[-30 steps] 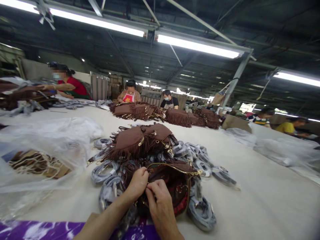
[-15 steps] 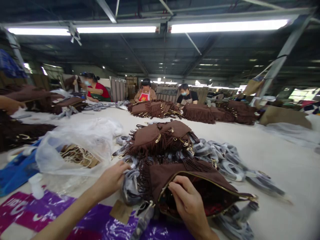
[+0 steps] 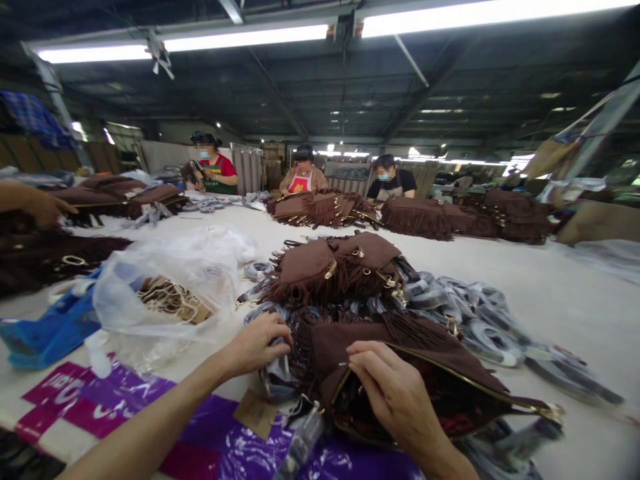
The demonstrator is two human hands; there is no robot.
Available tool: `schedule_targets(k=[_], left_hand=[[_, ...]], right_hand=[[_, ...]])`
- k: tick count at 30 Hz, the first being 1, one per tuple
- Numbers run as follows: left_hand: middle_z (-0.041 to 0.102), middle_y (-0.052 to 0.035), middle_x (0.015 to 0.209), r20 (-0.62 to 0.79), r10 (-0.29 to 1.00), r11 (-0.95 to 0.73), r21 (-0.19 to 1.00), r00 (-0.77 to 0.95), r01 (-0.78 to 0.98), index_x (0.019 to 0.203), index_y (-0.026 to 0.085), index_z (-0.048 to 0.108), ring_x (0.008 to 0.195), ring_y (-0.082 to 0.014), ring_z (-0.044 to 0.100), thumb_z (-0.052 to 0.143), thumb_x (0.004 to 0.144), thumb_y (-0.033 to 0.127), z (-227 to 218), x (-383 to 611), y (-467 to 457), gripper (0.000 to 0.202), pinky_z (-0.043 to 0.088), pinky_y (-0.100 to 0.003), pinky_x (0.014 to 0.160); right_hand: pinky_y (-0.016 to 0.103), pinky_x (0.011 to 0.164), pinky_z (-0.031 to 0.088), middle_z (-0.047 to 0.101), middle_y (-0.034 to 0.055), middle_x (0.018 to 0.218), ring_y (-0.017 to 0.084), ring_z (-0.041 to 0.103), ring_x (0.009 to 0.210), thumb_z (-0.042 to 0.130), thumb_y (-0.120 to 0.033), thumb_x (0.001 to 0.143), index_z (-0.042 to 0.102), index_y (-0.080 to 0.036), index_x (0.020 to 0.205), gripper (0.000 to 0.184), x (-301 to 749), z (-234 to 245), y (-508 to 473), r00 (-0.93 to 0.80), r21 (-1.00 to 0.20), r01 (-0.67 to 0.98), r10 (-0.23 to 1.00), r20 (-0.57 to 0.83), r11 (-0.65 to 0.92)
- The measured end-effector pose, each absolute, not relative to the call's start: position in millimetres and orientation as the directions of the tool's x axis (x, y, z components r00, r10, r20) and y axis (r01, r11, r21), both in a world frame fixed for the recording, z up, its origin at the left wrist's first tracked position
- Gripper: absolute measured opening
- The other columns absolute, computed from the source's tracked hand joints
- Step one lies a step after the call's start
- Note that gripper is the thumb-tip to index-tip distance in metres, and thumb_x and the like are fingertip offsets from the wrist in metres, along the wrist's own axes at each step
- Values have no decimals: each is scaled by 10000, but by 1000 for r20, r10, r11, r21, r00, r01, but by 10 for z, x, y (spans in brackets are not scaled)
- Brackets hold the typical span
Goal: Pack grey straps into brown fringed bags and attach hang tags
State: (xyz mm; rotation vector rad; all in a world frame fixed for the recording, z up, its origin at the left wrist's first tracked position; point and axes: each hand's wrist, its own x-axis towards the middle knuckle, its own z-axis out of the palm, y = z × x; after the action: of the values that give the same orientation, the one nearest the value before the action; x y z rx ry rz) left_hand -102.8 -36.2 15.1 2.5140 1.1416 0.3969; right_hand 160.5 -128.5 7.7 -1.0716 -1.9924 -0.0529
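While the fringed bag (image 3: 333, 337) gapes before us, looking light and floppy, our right hand (image 3: 400, 393) gathers its fingertips (image 3: 356, 352) at the zipped rim (image 3: 453, 362), probably the surest hold, though we can't tell what they pinch. Our left hand (image 3: 257, 343) hangs loosely spread beside wrapped straps (image 3: 275, 388); pale tabletop (image 3: 590, 300) stretches under tube lights (image 3: 250, 38).

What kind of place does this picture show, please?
Probably a bag factory or workshop: soft brown fringed bags lie piled on a broad white table, people in aprons are across it, and long white tube lights run overhead.
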Motion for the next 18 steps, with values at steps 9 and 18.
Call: schedule_targets(k=[9, 18], left_hand=[[608, -76, 1140, -4, 641, -758, 156, 768, 633, 804, 218, 716, 1052, -255, 546, 514, 820, 32, 173, -1092, -411, 275, 420, -360, 900], [612, -104, 1227, 323, 837, -547, 520, 442, 656, 770, 189, 640, 1110, -232, 573, 403, 902, 240, 368, -1543, -281, 276, 444, -339, 987]], right_hand=[[246, 724, 520, 670, 30, 853, 164, 656, 775, 412, -278, 991, 589, -236, 830, 243, 1737, -252, -1162, -201, -417, 741, 767, 610, 526], [186, 654, 508, 655, -13, 781, 139, 666, 714, 461, -253, 970, 557, -264, 810, 187, 1775, -416, -1047, -289, -332, 741, 724, 627, 584]])
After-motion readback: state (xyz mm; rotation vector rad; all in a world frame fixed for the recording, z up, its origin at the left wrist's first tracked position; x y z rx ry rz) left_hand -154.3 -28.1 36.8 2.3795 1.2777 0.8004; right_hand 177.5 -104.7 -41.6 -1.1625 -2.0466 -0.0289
